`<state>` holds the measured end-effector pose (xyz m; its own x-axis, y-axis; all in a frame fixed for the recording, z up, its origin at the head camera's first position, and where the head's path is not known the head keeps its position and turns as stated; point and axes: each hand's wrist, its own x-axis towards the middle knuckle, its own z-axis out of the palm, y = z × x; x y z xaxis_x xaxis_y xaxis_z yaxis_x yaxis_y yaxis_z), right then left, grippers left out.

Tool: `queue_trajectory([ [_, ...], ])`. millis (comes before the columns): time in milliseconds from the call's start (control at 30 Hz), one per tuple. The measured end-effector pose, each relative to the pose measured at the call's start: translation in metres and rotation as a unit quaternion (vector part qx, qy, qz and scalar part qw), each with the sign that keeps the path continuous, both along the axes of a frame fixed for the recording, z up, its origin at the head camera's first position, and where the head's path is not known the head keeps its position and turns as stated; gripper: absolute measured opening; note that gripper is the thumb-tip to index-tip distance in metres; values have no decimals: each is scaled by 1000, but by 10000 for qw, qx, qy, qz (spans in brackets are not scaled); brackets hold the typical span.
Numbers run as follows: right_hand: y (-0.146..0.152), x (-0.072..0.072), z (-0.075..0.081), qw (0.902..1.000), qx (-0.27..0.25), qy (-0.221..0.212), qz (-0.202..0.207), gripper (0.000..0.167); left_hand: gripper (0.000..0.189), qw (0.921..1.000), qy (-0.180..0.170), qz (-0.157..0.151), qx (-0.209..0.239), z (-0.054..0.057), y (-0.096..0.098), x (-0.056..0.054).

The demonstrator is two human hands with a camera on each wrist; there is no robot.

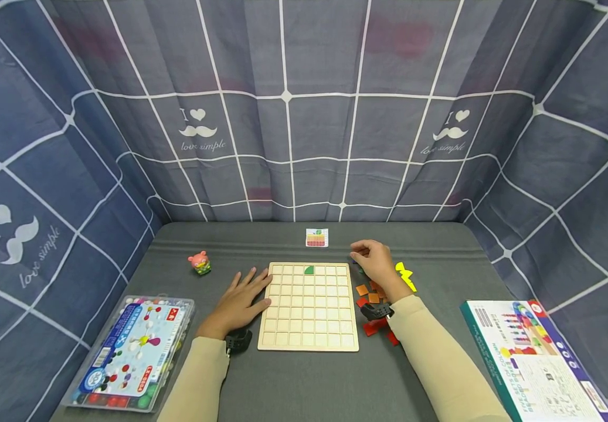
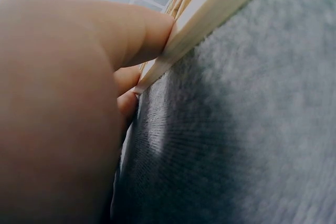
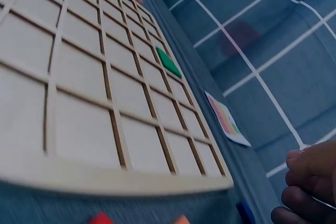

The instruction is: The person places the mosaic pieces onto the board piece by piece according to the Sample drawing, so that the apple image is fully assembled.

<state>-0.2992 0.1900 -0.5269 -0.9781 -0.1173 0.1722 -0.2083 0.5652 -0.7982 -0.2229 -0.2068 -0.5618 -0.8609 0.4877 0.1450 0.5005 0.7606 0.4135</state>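
A wooden grid board (image 1: 308, 350) lies on the grey table, a green piece with one curved side (image 1: 309, 270) in a cell of its far row. My left hand (image 1: 240, 302) rests at the board's left edge, fingers spread; the left wrist view shows the thumb touching the board's side. Beyond the board's far right corner is my right hand (image 1: 374, 264), fingers bent and thumb near the index finger. Whether they pinch anything is hidden. Under and around that hand lie orange pieces (image 1: 362, 290), red pieces (image 1: 371, 329) and yellow pieces (image 1: 405, 275). A dark blue piece (image 3: 244, 212) shows nearby.
A small picture card (image 1: 316, 237) lies behind the board. At the far left stands a pink-headed figurine (image 1: 200, 262). A clear plastic case of coloured balls (image 1: 129, 346) is at the near left, and a flat printed box (image 1: 536, 357) at the near right. Checked curtains (image 1: 314, 129) surround the table.
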Motion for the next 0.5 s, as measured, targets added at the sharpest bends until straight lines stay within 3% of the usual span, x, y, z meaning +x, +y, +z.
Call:
queue_trajectory([
  [267,20,-5,-3,9990,432,-14,-130,27,67,9996,-249,54,-132,2,1,1],
  [500,34,-9,-9,9968,793,-20,-48,24,68,9996,-249,43,-111,3,1,1],
])
